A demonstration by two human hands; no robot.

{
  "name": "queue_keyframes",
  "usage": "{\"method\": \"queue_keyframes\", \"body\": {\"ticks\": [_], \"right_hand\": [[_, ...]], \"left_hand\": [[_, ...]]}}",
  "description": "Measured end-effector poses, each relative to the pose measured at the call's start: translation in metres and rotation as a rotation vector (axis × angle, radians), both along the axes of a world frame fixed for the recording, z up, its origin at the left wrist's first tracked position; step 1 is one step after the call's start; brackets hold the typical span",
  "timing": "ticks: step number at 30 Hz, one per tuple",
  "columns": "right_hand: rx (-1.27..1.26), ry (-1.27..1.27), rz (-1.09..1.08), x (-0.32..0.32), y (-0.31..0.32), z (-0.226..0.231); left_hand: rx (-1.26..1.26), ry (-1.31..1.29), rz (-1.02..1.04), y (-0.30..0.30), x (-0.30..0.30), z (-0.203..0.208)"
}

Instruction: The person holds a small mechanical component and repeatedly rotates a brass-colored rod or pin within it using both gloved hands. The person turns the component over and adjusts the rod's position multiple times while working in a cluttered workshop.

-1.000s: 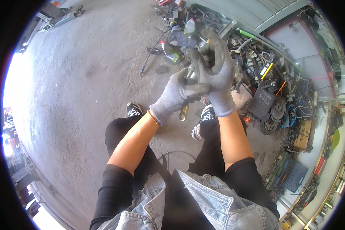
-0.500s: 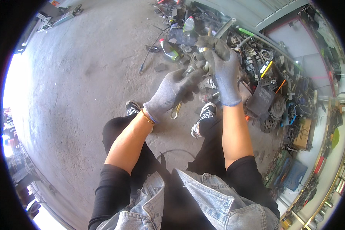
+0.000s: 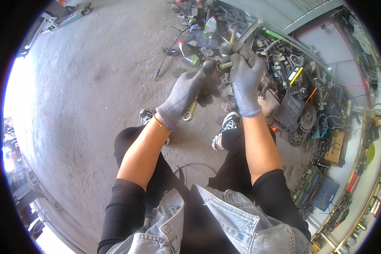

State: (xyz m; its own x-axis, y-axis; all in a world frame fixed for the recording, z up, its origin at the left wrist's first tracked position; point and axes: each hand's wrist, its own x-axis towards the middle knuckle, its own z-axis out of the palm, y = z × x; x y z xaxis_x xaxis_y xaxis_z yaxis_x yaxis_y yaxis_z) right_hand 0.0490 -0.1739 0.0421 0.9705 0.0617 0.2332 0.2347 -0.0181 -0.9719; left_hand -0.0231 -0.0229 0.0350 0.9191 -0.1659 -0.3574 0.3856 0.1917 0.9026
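Above the concrete floor point(image 3: 93, 84), both gloved hands meet on a metal part point(image 3: 222, 67): the right hand point(image 3: 244, 80) is clenched around it, and the left hand point(image 3: 186, 93) grips a wrench point(image 3: 190, 112) whose ring end hangs below the palm. Right of the part, a scrap pile point(image 3: 296, 101) crowds close; left of it the floor lies open.

I'm getting one view only, a head-worn fisheye looking steeply down over the wearer's chest and legs. It's facing forward and down at a concrete floor point(image 3: 93, 84), which is filling the left and upper left of the frame. Both forearms are entering from the lower edge, so the gloved hands are sitting close, upper centre. Edges are bending at the rim; a parts pile point(image 3: 300, 97) is curving along the right.
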Motion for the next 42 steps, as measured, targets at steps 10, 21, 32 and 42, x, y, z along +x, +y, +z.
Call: {"method": "queue_keyframes", "body": {"ticks": [10, 21, 32, 42], "right_hand": [[-0.498, -0.568, 0.325, 0.000, -0.017, 0.023], [-0.633, -0.689, 0.154, 0.005, -0.027, 0.027], [-0.624, -0.651, -0.012, -0.009, -0.013, 0.012], [-0.174, -0.117, 0.244, -0.026, 0.001, 0.037]], "left_hand": [[0.031, -0.075, 0.075, 0.014, 0.002, 0.019], [0.022, -0.165, 0.110, 0.004, -0.002, 0.012], [0.027, -0.244, 0.267, -0.001, -0.001, 0.003], [-0.049, -0.145, 0.229, 0.003, 0.001, 0.006]]}}
